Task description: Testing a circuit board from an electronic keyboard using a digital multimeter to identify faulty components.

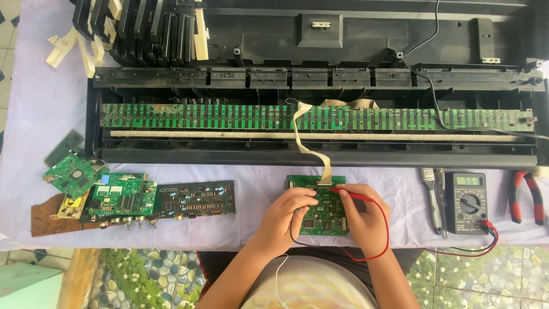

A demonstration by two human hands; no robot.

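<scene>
**Probing small green board**

Left hand (289, 212) curled, fingertips pinching black probe lead (293, 232) against small green circuit board (323, 207). Right hand (361, 214) closed around red probe (350, 194), tip down on same board. Board between both hands, on lilac tablecloth (257, 183). Ribbon cable (311, 149) running up from board to opened keyboard chassis (314, 109). Digital multimeter (466, 203) right of right hand, brush (432, 200) between. Red-handled pliers (526, 194) further right. More boards (143, 200) well left of left hand.

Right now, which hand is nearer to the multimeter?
Right. The right hand rests on the small green circuit board, with bare cloth between it and the multimeter; the left hand sits farther away, on the board's other side.
</scene>
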